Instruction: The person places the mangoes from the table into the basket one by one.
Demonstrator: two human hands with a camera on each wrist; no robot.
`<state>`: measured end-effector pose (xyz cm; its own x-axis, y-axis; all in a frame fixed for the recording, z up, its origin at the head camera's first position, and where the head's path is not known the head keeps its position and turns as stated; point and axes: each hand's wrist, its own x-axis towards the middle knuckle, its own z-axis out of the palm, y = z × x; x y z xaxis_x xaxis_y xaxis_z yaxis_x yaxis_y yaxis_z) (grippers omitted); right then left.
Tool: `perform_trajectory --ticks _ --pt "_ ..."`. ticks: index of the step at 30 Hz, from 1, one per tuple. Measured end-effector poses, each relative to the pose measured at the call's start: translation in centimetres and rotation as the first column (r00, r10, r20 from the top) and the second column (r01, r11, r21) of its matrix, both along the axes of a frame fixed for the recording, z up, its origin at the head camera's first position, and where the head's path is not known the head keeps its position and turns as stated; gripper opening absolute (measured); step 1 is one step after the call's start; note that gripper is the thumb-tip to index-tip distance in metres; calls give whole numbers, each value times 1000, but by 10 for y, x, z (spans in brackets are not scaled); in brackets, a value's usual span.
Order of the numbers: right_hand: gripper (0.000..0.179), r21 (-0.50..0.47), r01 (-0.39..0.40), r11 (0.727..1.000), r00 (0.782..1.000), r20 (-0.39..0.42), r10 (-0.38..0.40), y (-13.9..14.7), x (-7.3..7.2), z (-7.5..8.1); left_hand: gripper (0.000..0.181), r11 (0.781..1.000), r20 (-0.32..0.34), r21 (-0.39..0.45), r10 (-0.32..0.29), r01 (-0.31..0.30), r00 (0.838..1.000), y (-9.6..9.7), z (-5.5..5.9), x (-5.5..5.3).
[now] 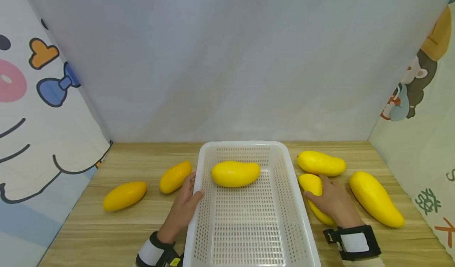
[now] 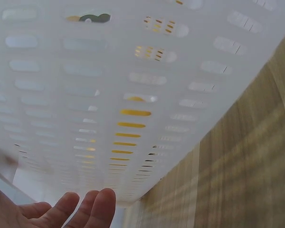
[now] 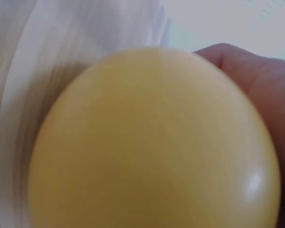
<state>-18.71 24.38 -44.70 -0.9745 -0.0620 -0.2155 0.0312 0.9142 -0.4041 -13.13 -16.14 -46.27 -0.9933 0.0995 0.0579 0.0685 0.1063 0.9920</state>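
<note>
A white perforated plastic basket [image 1: 245, 204] stands in the middle, with one yellow mango [image 1: 235, 174] lying inside near its far end. My left hand [image 1: 183, 205] holds the basket's left rim, thumb over the top edge. Its fingers [image 2: 97, 209] lie along the outer wall in the left wrist view. Just right of the basket, my right hand [image 1: 332, 200] grips a second mango [image 1: 311, 183] from above, thumb on the basket side. That mango [image 3: 152, 142] fills most of the right wrist view, and the palm hides its middle in the head view.
Beyond the right hand lies a mango [image 1: 321, 163], and another mango [image 1: 376, 200] is to its right. On the left are an orange-yellow mango [image 1: 175, 177] near the basket and one farther out, a mango [image 1: 124, 196]. Fabric walls [image 1: 234, 69] enclose the wooden table [image 1: 89, 239].
</note>
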Motion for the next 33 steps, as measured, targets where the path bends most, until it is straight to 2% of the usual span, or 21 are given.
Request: perform_trajectory --ticks 10,18,22,33 --pt "98 43 -11 999 999 -36 13 -2 0 -3 58 1000 0 -4 2 -2 1000 0 -1 -1" --pt "99 38 -4 999 1000 -6 5 -3 0 -2 58 1000 3 -2 5 -5 1000 0 0 0" --pt "98 26 -1 1000 1000 -8 2 -2 3 3 57 1000 -6 -7 0 0 1000 0 1 0" --pt "95 42 5 999 996 -90 -1 1 10 22 59 1000 -9 -20 0 0 1000 0 0 -1"
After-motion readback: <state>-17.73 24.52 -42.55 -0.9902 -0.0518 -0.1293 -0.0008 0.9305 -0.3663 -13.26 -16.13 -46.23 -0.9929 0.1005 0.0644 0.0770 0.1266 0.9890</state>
